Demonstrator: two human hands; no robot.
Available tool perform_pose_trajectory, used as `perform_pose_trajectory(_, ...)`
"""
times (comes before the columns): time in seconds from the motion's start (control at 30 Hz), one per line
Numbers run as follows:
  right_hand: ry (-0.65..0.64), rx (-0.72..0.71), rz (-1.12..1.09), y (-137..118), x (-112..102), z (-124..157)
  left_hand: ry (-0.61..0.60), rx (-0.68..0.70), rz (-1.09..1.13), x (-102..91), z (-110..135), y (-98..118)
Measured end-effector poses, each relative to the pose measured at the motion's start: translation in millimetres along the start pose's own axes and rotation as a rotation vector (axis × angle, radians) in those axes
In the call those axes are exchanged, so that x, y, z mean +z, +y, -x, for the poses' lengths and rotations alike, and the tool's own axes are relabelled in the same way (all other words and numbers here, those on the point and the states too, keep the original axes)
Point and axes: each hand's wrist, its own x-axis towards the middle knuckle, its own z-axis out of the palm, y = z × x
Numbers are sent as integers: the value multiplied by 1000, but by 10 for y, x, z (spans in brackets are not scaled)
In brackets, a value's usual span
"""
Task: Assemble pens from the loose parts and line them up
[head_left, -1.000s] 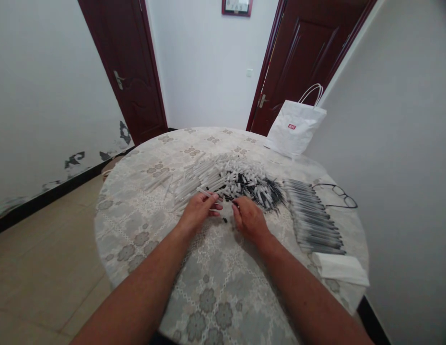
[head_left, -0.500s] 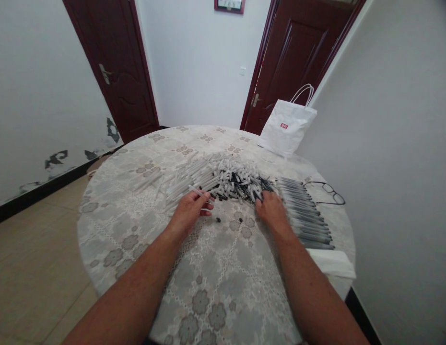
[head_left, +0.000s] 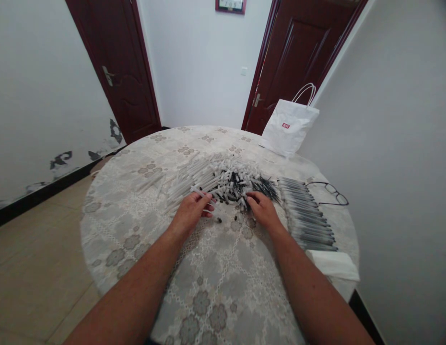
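My left hand (head_left: 192, 211) rests on the round table (head_left: 136, 225) with its fingers closed round a white pen barrel (head_left: 200, 193). In front of it lies a spread of white pen barrels (head_left: 194, 177). My right hand (head_left: 263, 209) is at the near edge of a heap of small black and white pen parts (head_left: 237, 181), fingers curled and pinching into it; what they hold is too small to name. A tiny black piece (head_left: 219, 220) lies loose between my hands.
A neat row of assembled pens (head_left: 309, 215) lies right of my right hand, with glasses (head_left: 333, 192) beyond and a folded white cloth (head_left: 334, 266) at the table's edge. A white paper bag (head_left: 289, 127) stands at the far right. Two dark doors stand behind.
My right hand went from the middle out to the row of assembled pens, then came back left to the heap of parts. My left hand stayed put with its barrel.
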Motion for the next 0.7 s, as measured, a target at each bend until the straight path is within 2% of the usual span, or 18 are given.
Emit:
perform_pose_trajectory(0.37,78,391,-638,69,35,-70,12,-6,55,5,5,-2)
perform_pose_trajectory(0.5,110,424,-781,43,9,-73,12,-25,102,9,6,4)
perform_pose_trajectory(0.63,132,396,-936,-60,-49,-67,2,-75,195,-2,-19,-30)
perform_pose_trajectory(0.7,103,369,-1045,-136,-76,-52,-14,-99,249,-11,-31,-49)
